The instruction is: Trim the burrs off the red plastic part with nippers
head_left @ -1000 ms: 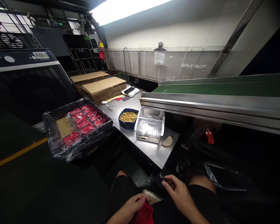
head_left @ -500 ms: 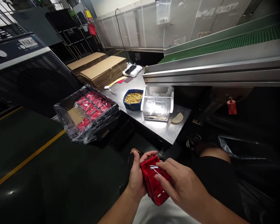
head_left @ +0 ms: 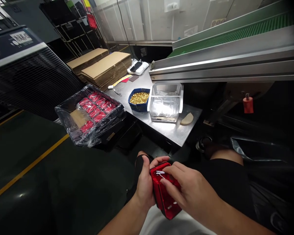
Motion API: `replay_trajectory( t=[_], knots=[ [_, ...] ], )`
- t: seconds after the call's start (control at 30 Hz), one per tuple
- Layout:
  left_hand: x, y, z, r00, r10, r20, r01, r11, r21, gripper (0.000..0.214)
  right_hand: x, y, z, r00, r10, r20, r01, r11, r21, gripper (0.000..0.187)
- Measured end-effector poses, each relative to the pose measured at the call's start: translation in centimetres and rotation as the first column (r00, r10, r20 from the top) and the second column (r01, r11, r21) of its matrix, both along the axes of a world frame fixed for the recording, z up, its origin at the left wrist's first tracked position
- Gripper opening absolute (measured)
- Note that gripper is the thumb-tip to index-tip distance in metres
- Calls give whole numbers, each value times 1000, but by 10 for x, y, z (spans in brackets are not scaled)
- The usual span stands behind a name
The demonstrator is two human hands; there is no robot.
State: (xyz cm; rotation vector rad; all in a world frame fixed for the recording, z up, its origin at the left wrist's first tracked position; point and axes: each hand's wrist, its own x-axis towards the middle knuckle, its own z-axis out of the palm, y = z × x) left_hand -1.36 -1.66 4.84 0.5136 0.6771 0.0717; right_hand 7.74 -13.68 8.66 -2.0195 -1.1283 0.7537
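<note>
Low in the middle of the frame, the left hand point(head_left: 144, 182) is clamped around the side of a red plastic part point(head_left: 164, 195), where a second ago it only brushed red material at the bottom edge. The right hand point(head_left: 186, 191) has left the small clip it was pinching and now lies across the part, fingertips pressing a thin metal wire point(head_left: 160, 173) against its upper end — so the work seems to have gone from picking up pieces to fitting them together. The part has barely shifted in the last half second. Above, in mid-frame, the blue dish of brass bits point(head_left: 138, 99) and the clear box point(head_left: 165, 103) sit on the steel table point(head_left: 178, 133), the wrapped tray of red parts point(head_left: 90, 112) to their left.
</note>
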Motion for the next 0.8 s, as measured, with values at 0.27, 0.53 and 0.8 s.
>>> replay_trajectory(
  t=[0.27, 0.53, 0.8],
  knots=[
    [1, -4, 0, 999, -14, -39, 17, 998, 67, 77, 5, -1, 1, 996, -5, -93, 4, 1000, -9, 17],
    [1, -3, 0, 997, -70, -44, 74, 994, 85, 75, 15, 1, 2, 990, 32, -135, -26, 999, 46, 20],
    [2, -1, 5, 994, -110, 14, 111, 980, -167, 72, 29, -14, -13, 967, 107, 233, -159, 963, 216, 28]
  ],
)
